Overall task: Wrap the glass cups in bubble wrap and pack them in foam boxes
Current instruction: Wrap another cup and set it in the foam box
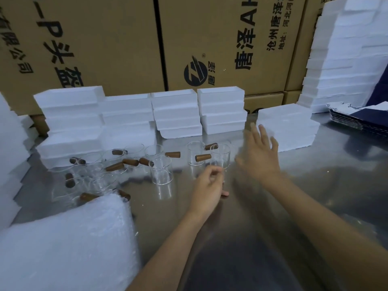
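A stack of bubble wrap (69, 244) lies at the near left of the steel counter (315, 196). Behind it a cluster of glass cups (100, 173) with brown wooden handles stands or lies in front of stacked foam boxes (178, 112). The left hand (206, 185) curls its fingers by the base of one upright cup (220, 157); whether it actually grips is unclear. The right hand (259, 156) hovers open, fingers spread and blurred, near a low foam box stack (287, 127). Judging by this, a cup is being picked: best take it by the body, not the handle, lift clear of its neighbours, then bring it to the wrap. Cardboard cartons (210, 38) behind read "唐泽" and "沧州唐泽", with a round logo; the rest is cut off
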